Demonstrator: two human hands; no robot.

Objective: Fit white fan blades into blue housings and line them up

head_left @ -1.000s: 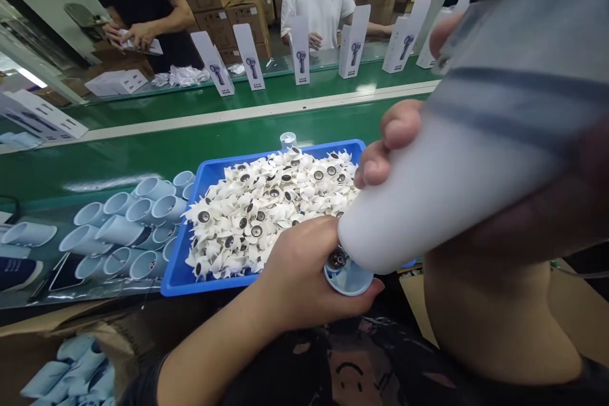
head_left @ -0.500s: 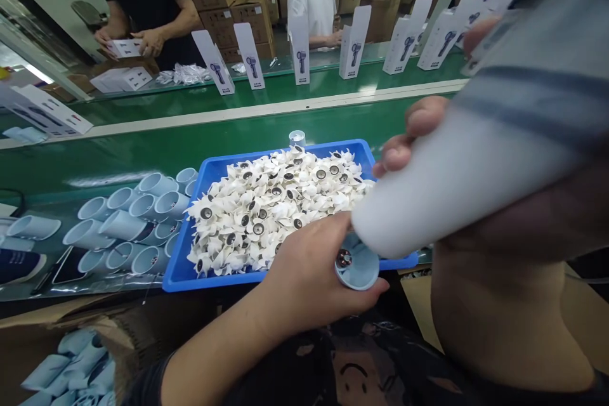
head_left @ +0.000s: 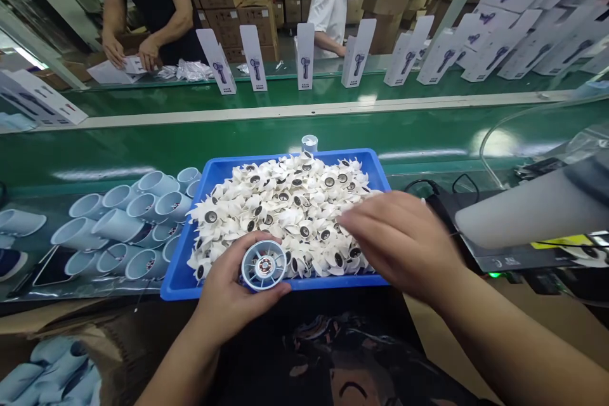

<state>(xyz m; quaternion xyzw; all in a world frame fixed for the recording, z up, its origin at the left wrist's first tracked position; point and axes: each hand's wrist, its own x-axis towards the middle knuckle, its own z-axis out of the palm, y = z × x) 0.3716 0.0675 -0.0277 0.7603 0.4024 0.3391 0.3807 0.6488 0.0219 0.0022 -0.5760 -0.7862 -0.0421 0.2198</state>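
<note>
My left hand (head_left: 238, 285) is wrapped round a light-blue round fan housing (head_left: 244, 266), its open end turned up towards me. Inside it, thin spokes run to a hub with a copper-coloured motor coil (head_left: 265, 264). My right hand (head_left: 404, 241) is over the right side of a blue tray (head_left: 178, 266) heaped with white fan blades (head_left: 285, 216) with dark ring centres. Its fingertips are near the blades, blurred by motion; whether they hold one does not show. At the right, a frosted white cylinder (head_left: 528, 206) with a rounded end leans above a black device (head_left: 499, 257).
More blue housings (head_left: 118, 225) lie left of the tray, and others fill a carton (head_left: 118, 355) below. One small housing (head_left: 309, 143) stands behind the tray. White printed boxes (head_left: 304, 60) line the green bench (head_left: 266, 130). Two people (head_left: 147, 6) are across it.
My right hand has let go of the frosted cylinder, now at the right, and has come over the blades. My left hand has moved left with the housing and turned its opening towards me.
</note>
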